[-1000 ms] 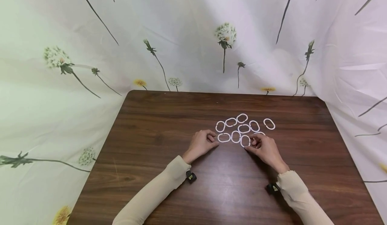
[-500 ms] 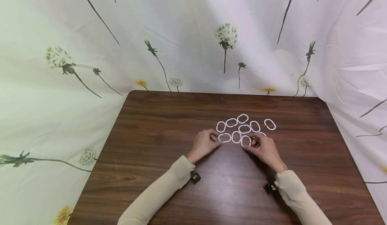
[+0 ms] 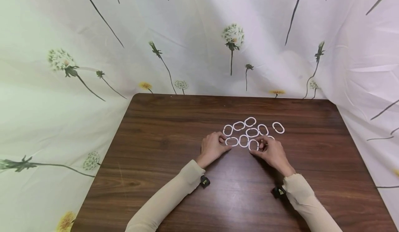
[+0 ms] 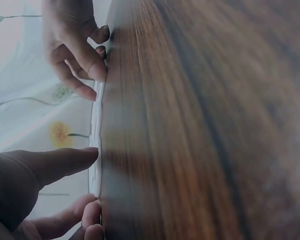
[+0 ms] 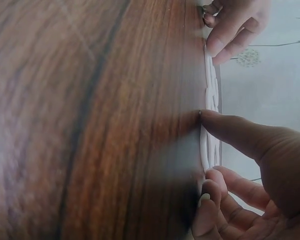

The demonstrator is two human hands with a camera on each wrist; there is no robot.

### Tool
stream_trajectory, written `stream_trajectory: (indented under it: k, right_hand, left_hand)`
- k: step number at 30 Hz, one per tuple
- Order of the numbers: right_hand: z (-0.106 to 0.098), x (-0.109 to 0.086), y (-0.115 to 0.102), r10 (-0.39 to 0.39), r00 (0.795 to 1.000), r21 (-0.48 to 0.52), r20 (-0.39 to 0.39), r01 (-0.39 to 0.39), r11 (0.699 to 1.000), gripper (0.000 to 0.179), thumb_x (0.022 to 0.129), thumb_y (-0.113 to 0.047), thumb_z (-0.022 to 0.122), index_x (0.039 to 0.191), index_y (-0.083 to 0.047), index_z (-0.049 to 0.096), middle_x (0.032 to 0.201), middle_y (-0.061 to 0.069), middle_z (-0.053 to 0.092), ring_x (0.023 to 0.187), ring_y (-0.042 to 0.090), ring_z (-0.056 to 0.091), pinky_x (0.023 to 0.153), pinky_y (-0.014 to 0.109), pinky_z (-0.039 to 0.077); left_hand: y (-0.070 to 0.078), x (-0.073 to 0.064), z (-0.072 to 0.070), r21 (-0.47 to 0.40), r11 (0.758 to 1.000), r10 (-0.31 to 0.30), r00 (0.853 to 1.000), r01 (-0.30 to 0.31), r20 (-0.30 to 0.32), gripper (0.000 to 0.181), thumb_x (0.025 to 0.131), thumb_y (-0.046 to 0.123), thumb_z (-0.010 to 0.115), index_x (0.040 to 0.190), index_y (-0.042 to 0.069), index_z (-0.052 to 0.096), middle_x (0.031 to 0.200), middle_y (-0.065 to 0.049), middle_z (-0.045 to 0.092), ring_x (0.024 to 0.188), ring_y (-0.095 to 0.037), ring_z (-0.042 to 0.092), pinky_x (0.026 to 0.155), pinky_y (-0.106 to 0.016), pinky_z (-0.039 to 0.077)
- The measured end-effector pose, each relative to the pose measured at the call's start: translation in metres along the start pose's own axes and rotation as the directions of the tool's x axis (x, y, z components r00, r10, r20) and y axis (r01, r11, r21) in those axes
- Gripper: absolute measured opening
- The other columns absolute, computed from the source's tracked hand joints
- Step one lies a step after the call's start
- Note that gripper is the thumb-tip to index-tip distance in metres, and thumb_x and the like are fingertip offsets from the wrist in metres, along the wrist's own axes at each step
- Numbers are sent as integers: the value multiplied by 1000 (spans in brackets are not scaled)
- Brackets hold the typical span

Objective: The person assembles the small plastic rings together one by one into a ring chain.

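Several white oval shower curtain rings, each with a small gap, lie flat in a cluster on the table. At its front left, my left hand (image 3: pixel 213 146) holds one ring (image 3: pixel 238 142) between thumb and forefinger, thumb on the near side. My right hand (image 3: pixel 274 154) pinches the front right ring (image 3: pixel 249 145) the same way. Between these two lies another ring (image 3: pixel 239 141), close against both. Behind my right fingers one more ring (image 3: pixel 272 137) is mostly hidden. Both wrist views show the rings edge-on, low on the wood, with the thumb (image 4: pixel 92 152) touching them.
Farther back lie more rings (image 3: pixel 250 122), nearly touching in a row. One ring (image 3: pixel 278 127) lies apart at the back right. The dark wooden table (image 3: pixel 174 121) ends at a white flower-print cloth (image 3: pixel 199 52) behind and at the sides.
My left hand has moved right, and its thumb has come along the near side of the front left ring. The right hand has shifted slightly left on its ring.
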State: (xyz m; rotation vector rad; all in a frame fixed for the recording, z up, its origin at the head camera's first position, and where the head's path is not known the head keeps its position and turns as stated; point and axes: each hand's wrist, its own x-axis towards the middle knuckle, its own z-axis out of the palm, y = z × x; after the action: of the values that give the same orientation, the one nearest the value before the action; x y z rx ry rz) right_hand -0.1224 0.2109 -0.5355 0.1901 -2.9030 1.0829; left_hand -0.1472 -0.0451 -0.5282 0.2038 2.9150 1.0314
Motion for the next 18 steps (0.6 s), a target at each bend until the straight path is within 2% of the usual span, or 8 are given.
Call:
stream_trajectory:
  k: [10,18]
  right_hand:
    - [0,0,-1,11,1000,15,8,-11,1000,46,71,-23,97,107,-6,75,76,1,65,67,7,54,66,23,43]
    - [0,0,-3,2,1000,41,-13,-1,999,48,67,-19,99,105,-4,73,83,8,65,70,15,59,63,20,44]
  left_hand:
    - [3,0,5,57,998,-15,999,17,-35,41,73,45,94,101,21,77,88,7,75,82,-15,69,77,-36,53]
    - [1,2,3,57,998,-19,1000,20,-20,38,72,44,95,97,21,77,89,7,76,85,-17,70,79,-38,54]
